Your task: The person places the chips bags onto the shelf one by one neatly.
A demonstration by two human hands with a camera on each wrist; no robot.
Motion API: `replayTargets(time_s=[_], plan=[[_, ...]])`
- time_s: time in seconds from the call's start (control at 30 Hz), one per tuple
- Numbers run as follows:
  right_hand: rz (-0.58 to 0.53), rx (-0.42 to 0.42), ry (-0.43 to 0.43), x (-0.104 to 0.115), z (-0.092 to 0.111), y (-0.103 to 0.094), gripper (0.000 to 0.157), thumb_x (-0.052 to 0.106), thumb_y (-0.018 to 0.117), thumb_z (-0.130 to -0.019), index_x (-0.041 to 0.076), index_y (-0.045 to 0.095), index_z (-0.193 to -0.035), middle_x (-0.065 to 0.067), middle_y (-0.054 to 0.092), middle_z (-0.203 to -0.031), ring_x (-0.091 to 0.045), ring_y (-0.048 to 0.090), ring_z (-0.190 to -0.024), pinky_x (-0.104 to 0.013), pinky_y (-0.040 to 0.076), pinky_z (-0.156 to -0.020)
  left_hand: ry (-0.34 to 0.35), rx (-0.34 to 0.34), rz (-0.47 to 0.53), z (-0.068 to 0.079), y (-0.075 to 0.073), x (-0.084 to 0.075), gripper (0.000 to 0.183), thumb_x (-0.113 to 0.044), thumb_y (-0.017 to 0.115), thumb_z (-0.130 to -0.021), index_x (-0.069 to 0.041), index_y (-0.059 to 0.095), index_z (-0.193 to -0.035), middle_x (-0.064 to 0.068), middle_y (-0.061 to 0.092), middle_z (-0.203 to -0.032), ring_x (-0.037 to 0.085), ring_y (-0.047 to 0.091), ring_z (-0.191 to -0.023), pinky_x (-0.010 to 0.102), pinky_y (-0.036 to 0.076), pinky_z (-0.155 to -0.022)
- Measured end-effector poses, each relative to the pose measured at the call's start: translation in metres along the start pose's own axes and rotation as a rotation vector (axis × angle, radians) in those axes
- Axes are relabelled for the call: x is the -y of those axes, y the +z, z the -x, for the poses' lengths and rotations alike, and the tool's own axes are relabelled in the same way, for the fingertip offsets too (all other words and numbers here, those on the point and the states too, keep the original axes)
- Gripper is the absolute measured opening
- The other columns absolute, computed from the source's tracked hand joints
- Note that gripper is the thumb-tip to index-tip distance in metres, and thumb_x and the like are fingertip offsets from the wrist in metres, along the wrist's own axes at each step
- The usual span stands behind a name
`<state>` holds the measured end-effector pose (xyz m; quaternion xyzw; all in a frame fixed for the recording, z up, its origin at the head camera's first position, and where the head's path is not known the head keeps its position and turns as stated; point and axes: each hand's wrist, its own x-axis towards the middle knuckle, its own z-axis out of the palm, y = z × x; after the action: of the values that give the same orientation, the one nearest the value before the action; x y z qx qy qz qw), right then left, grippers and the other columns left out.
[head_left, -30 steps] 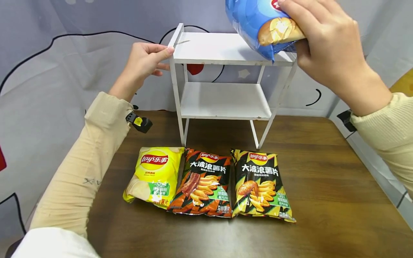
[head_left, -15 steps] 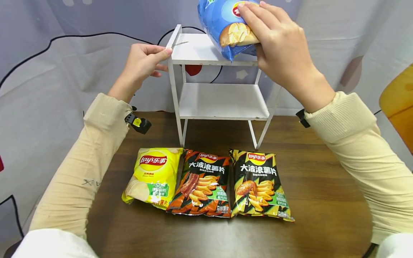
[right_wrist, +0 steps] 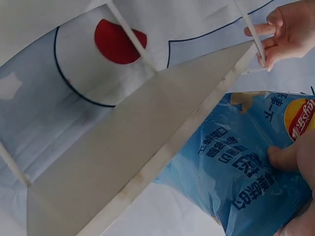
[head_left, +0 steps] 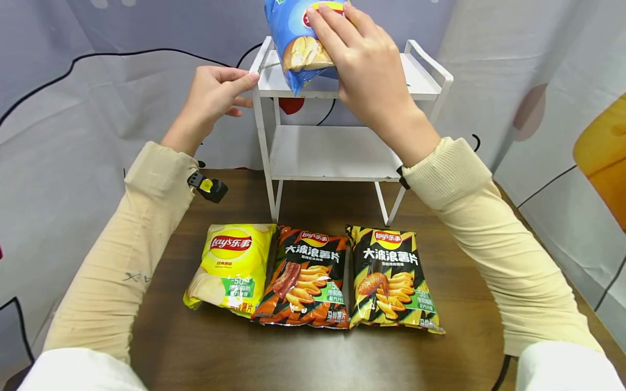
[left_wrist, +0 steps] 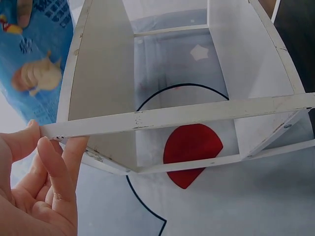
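My left hand [head_left: 215,98] pinches the upper left corner post of a white two-tier shelf rack [head_left: 337,155] between thumb and fingers. The left wrist view shows the same grip on the white bar [left_wrist: 187,113] from close up. Above the left part of the top tier, my right hand [head_left: 374,73] grips a blue chip bag [head_left: 288,24], its upper end cut off by the frame edge. In the right wrist view the thumb presses into the back of the blue bag [right_wrist: 236,167], which hangs close to the shelf board [right_wrist: 147,128].
In front of the rack, a yellow chip bag [head_left: 230,269], a red-and-black chip bag [head_left: 305,277] and a black-and-yellow chip bag [head_left: 391,279] lie in a row on the wooden table [head_left: 313,358]. A patterned cloth [head_left: 122,108] hangs behind.
My right hand has carried the blue chip bag leftward across the top tier, uncovering the rack's right end. The left hand keeps its hold on the post.
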<state>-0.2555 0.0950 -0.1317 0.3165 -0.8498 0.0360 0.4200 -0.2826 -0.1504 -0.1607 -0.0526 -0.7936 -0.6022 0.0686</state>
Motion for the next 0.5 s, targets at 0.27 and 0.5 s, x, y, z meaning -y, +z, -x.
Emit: replayTargets(time_s=[0.27,0.5], plan=[[0.028,0.057,0.018,0.007,-0.016,0.015,0.062,-0.009,0.037,-0.088,0.014,0.042,-0.146,-0.007,0.047,-0.147,-0.033,0.040,-0.138,-0.050,0.041,-0.105,0.008,-0.006,-0.005,0.001,0.000,0.000,0.042,-0.033,0.070,-0.088,-0.002,0.067,-0.116,-0.009,0.065,-0.093,0.003,0.068,-0.064,0.016,0.048,-0.051],[0.034,0.075,0.029,0.005,-0.019,0.028,0.057,-0.007,0.040,-0.090,0.012,0.044,-0.144,-0.008,0.047,-0.146,-0.034,0.043,-0.135,-0.050,0.041,-0.105,0.003,-0.006,-0.014,0.002,-0.001,0.000,0.042,-0.034,0.070,-0.087,-0.003,0.067,-0.116,-0.006,0.065,-0.100,0.004,0.069,-0.065,0.016,0.048,-0.052]])
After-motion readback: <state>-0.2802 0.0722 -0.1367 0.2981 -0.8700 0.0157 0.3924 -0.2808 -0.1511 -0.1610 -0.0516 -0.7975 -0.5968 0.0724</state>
